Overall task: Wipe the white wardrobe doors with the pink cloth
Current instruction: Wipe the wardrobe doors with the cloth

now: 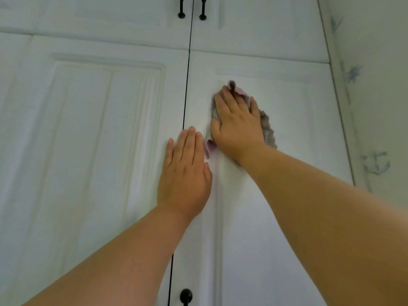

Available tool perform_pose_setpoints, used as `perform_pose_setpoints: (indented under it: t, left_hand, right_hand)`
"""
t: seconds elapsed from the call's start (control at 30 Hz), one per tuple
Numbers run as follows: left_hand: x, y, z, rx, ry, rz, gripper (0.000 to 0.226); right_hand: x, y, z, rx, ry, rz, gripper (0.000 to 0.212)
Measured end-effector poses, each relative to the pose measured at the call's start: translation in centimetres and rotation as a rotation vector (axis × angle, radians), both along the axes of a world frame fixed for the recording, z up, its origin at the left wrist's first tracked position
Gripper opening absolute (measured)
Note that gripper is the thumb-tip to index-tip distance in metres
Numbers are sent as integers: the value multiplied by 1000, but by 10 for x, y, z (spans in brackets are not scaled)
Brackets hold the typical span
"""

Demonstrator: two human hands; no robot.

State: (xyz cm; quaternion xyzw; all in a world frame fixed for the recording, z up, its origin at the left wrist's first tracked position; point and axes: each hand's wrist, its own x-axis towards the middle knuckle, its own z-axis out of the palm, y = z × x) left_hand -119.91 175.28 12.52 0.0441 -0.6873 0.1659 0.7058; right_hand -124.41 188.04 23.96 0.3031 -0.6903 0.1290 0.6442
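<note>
White wardrobe doors (287,217): right hand (238,127) presses pink cloth (268,131), left hand (185,173) flat.

Both bare forearms are raised and stretched forward and upward, and 2 hands are seen from the back. The left hand (184,171) is laid flat, its fingers straight and held together, the thumb tucked along its right edge; nothing is gripped by it. The right hand (237,122) is set just above and to the right of the left hand's fingertips, its wrist bent slightly and its forearm angled in from the lower right. Its fingers are extended and a little spread, pressed palm-down onto the pink cloth (268,131), whose folds are shown beyond the fingertips, beside the thumb and behind the wrist.
</note>
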Motion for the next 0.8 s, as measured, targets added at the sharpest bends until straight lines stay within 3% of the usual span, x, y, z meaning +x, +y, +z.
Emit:
perform_pose_setpoints:
  t: [0.17, 0.3, 0.6, 0.8]
  left_hand:
    - [-4, -2, -1, -2, 24, -16, 63]
    - [-1, -5, 2, -14, 20, -71, 63]
    - [21, -3, -2, 94, -22, -528, 57]
    - [34, 18, -10, 117, -37, -457, 54]
  right_hand:
    - [6, -6, 47, -10, -51, 12, 63]
    - [5, -10, 49, -34, -19, 41, 59]
    - [5, -15, -76, -36, -34, 20, 61]
    - [6, -11, -155, -11, -4, 65, 58]
